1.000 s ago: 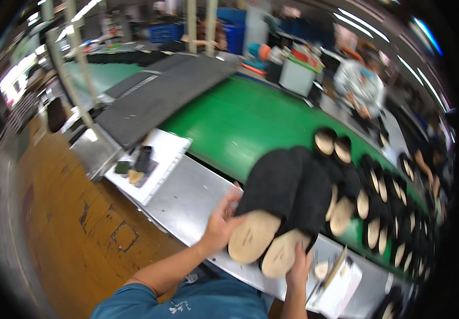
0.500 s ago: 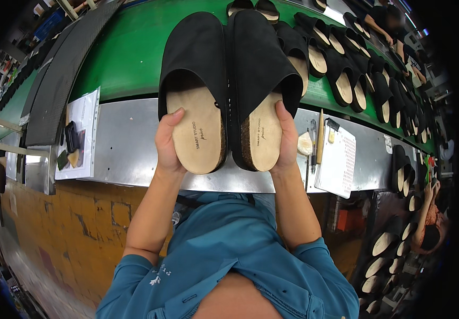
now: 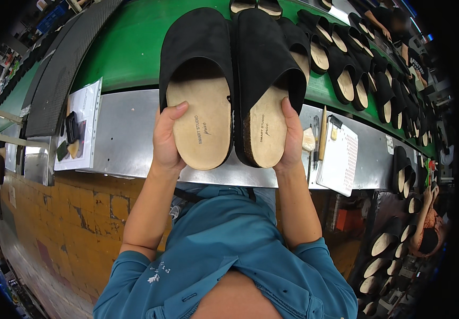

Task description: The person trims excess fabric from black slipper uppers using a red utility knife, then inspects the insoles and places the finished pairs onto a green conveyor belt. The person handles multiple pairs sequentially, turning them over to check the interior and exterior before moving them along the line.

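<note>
My left hand (image 3: 168, 135) grips the heel end of a black clog (image 3: 197, 48), its thumb lying on the beige footbed. A matching black clog (image 3: 264, 50) is held by my right hand (image 3: 291, 135), thumb on the footbed and fingers hidden beneath. Both clogs are raised side by side over the metal ledge, toes pointing away from me and inner edges almost touching. The right one is tilted, so its cork side shows. Dark printing marks each footbed.
A green conveyor belt (image 3: 118, 58) carries several black clogs (image 3: 346, 80) at right. On the metal ledge (image 3: 126, 133) lie a sheet in a plastic sleeve (image 3: 85, 127), a white notepad (image 3: 338, 159) and pens (image 3: 316, 141). Two other people (image 3: 386, 26) (image 3: 430, 228) are at right.
The left clog has turned so that more of its footbed faces me. Both clogs have shifted slightly to the right, still in my hands.
</note>
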Tool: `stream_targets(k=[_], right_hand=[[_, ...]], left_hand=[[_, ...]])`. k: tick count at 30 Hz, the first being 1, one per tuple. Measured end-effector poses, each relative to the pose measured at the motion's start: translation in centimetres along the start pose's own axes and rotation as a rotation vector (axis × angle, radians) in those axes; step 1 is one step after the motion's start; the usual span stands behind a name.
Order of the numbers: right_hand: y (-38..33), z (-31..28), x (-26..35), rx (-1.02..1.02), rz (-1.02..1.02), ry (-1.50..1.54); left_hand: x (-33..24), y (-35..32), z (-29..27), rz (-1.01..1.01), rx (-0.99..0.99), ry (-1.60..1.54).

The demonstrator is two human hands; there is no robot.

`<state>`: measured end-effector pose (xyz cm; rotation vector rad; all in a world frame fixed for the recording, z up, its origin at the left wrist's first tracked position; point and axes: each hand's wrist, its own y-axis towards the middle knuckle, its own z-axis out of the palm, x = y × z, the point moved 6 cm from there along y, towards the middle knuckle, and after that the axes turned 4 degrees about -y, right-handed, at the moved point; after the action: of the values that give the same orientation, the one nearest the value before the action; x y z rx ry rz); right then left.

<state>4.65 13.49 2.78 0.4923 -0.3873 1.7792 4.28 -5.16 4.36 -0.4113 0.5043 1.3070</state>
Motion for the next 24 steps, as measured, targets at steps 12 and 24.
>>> stream_targets(k=[12, 24], right_hand=[[-0.7, -0.5, 1.2, -0.186, -0.266, -0.697], [-0.9, -0.2, 0.4, -0.238, -0.195, -0.802]], left_hand=[[0.2, -0.5, -2.5, 0.095, -0.118, 0.243], [0.1, -0.6, -4.7, 0.106, -0.269, 0.306]])
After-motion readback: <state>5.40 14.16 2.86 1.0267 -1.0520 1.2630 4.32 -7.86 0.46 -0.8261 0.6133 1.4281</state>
